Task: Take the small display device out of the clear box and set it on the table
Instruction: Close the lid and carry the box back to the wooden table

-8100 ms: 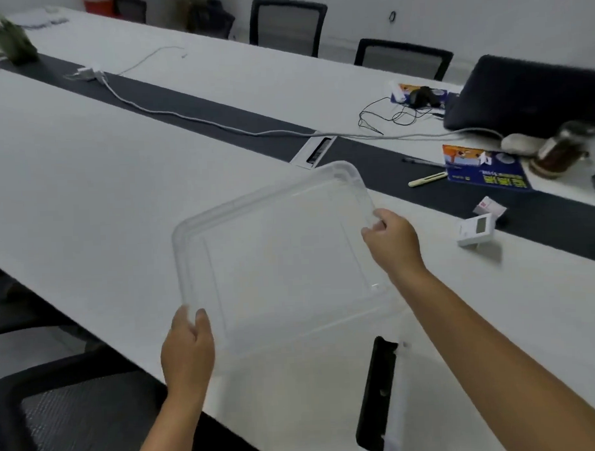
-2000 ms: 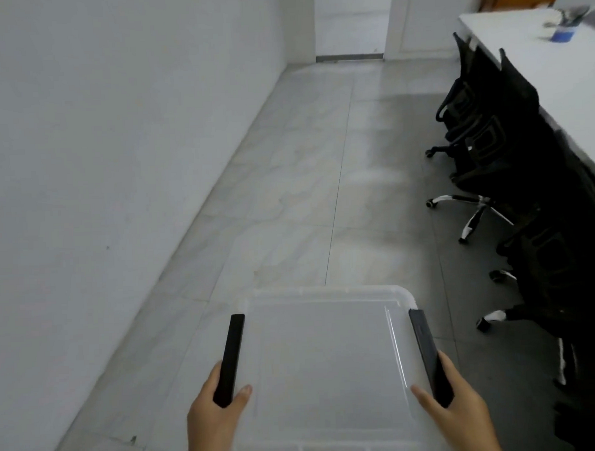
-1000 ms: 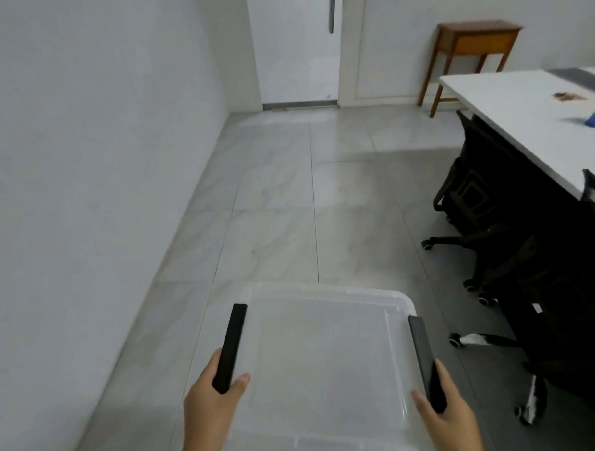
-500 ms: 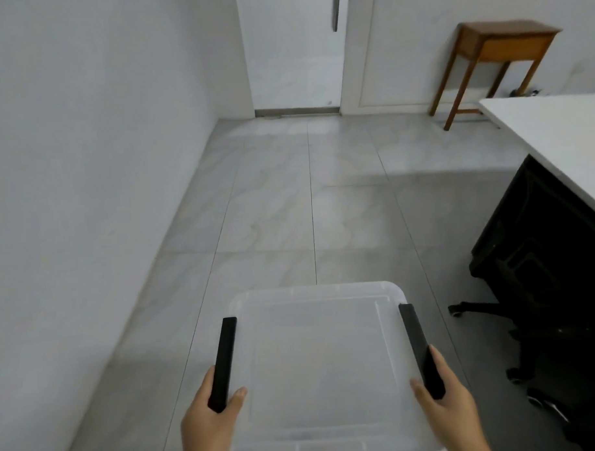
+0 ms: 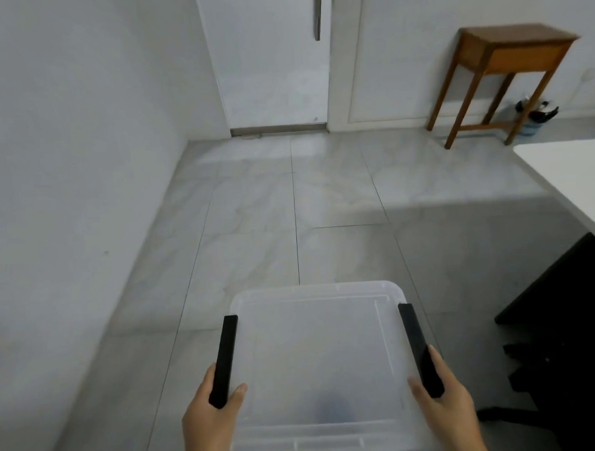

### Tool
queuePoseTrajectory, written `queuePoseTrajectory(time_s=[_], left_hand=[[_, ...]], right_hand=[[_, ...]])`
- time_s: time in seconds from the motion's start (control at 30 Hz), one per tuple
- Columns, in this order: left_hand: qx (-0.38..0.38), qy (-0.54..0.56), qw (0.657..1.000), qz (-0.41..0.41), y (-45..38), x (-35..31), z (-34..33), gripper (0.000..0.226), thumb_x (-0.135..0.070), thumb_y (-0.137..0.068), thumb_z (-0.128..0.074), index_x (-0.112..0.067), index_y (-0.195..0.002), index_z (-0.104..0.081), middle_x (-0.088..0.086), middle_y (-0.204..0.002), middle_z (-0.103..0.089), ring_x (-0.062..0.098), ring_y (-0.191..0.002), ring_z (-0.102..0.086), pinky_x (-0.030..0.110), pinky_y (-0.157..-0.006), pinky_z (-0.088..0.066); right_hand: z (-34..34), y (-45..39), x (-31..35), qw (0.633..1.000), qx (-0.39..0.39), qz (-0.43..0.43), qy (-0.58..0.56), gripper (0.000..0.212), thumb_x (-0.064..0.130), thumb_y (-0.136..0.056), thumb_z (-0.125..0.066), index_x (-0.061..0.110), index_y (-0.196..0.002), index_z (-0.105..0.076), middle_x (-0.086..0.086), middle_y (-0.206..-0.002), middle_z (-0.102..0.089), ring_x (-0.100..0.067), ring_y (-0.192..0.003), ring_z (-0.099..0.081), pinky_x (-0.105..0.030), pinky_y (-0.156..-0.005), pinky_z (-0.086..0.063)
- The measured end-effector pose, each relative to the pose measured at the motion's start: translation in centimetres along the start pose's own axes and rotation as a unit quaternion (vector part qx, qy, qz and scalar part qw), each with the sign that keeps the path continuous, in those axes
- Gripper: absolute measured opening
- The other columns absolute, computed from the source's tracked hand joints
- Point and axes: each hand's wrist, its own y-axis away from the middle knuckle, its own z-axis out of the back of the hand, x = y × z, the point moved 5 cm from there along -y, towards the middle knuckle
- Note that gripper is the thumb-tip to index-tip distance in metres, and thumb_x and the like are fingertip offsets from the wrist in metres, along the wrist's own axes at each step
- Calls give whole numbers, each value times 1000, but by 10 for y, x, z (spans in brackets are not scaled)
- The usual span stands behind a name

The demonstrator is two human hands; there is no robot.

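Observation:
I hold the clear box (image 5: pixel 319 352) level in front of me above the floor, its translucent lid on. My left hand (image 5: pixel 212 420) grips the black latch (image 5: pixel 224 359) on its left side. The black latch (image 5: pixel 418 347) on the right side is gripped by my right hand (image 5: pixel 445 405). A faint dark smudge shows through the lid near its front. The small display device is not in view.
A white wall (image 5: pixel 68 182) runs along the left. A white door (image 5: pixel 270 61) stands ahead across grey floor tiles (image 5: pixel 322 207). A brown wooden side table (image 5: pixel 506 69) is at the far right. The white table's corner (image 5: pixel 571 172) and a black chair (image 5: pixel 563 334) are on the right.
I have walked forward with the box in both hands. The door and wooden side table have come closer, and the row of chairs has slid out of view to the right.

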Motion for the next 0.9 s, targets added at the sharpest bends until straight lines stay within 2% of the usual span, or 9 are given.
queuePoseTrajectory(time_s=[0.23,0.4,0.53,0.7,0.9], left_hand=[[-10,17,1000,-15,-129,-132,-90,57,-10,-73,-70,-13,-126,-49,14,-110,-61,29,-100,-55,41,-97,-39],[1,-6,1000,-13,-243,-202,-161,57,-6,-68,-73,-9,-122,-53,19,-111,-64,34,-102,-57,42,-98,-39],[47,-10,998,-30,-348,-276,-232,59,-5,-67,-74,-7,-123,-52,21,-114,-63,34,-103,-57,41,-98,-39],[127,-48,985,-102,-443,-400,-321,54,-8,-72,-71,-13,-122,-52,10,-94,-58,24,-87,-51,39,-90,-40],[220,-78,963,-131,-511,-501,-468,58,-6,-70,-72,-9,-124,-51,19,-114,-62,31,-102,-57,41,-96,-40]], right_hand=[[3,-191,99,1000,23,17,3,62,-1,-81,-58,10,-137,-34,-16,-136,-50,-31,-124,-47,-36,-102,-35],[-12,-316,134,1000,-5,-24,-18,63,-2,-79,-60,10,-136,-36,-18,-134,-51,-32,-122,-49,-37,-101,-36],[-17,-420,169,996,-60,-56,-45,62,-4,-78,-60,7,-135,-37,-20,-134,-51,-33,-122,-48,-39,-103,-35],[6,-524,217,982,-141,-91,-81,63,-3,-78,-61,10,-135,-37,-17,-136,-50,-31,-124,-48,-37,-104,-34],[54,-633,229,952,-241,-147,-122,64,-6,-74,-64,6,-133,-41,-19,-132,-53,-32,-121,-50,-38,-103,-34]])
